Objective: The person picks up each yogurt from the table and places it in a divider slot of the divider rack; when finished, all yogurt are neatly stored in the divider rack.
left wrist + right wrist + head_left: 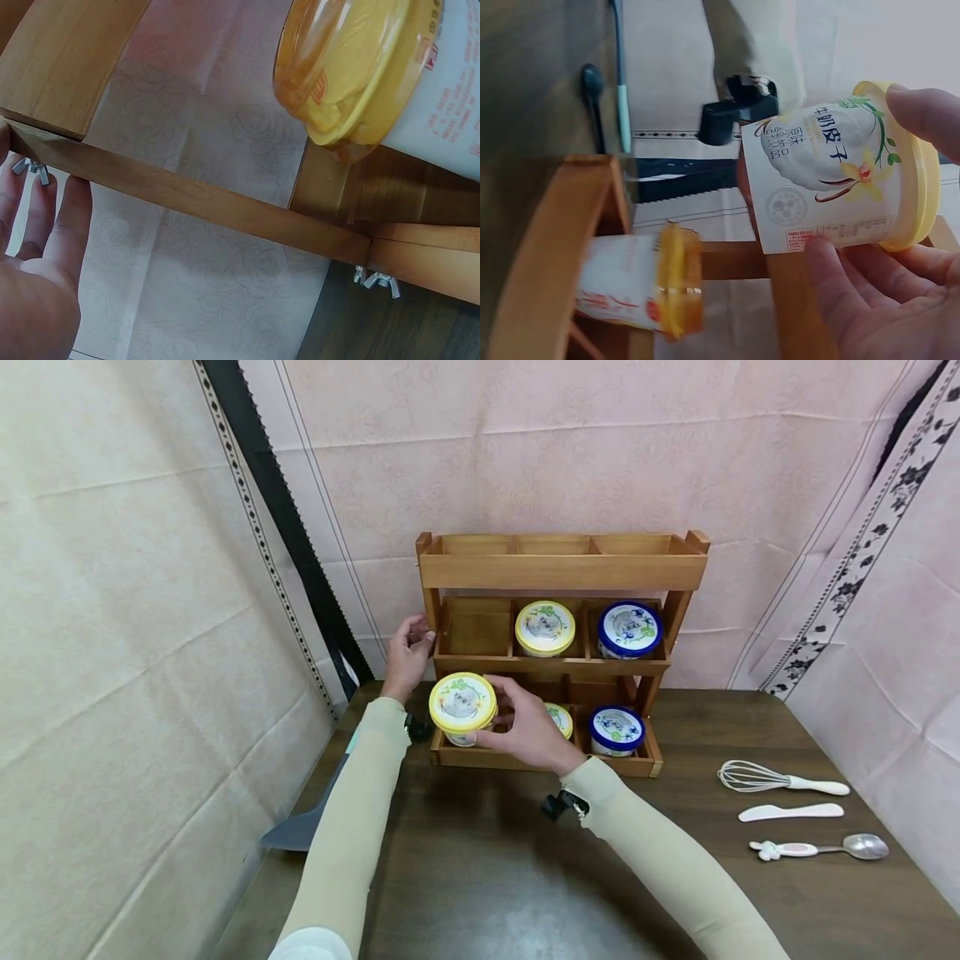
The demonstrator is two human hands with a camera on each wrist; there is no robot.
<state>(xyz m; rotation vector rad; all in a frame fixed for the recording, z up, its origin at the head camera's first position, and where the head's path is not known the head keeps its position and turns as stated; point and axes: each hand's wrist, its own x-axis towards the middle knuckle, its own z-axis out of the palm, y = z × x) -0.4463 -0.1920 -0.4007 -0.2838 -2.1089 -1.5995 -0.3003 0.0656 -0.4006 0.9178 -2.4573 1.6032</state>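
My right hand (528, 727) holds a tub with a yellow lid (462, 702), its thumb on the lid and fingers beneath in the right wrist view. The tub is tilted, in front of the lower left part of a wooden rack (562, 572). Behind it in the right wrist view, another yellow-lidded tub (622, 281) sits in a rack compartment. My left hand (408, 656) is at the rack's left side, fingertips touching the side rail (187, 199) near a wing nut (34, 169).
On the middle shelf are a yellow-lidded tub (545, 628) and a blue-lidded tub (630, 629). Below stands another blue-lidded tub (617, 731). A whisk (780, 778), a white knife (791, 812) and a spoon (821, 847) lie at right. A grey-blue utensil (300, 831) lies partly under my left arm.
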